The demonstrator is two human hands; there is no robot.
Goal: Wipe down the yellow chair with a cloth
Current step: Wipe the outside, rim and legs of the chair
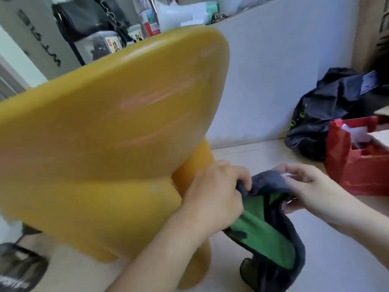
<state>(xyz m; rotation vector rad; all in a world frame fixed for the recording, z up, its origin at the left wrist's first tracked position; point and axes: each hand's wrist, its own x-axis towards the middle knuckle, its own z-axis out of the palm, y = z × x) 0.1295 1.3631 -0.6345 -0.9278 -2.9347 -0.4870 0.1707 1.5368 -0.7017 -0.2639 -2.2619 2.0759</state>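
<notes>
Bright, even daylight; slight motion blur, wide-angle bending at edges

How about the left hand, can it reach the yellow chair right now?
Probably yes: the left hand is close beside the yellow chair with nothing between them, though it and the right hand both grip the cloth.

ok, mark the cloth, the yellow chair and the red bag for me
cloth point(261, 226): head view, on its green inner face.
yellow chair point(109, 131): head view, on the broad flat panel.
red bag point(345, 165): head view, on its near side wall.
</notes>
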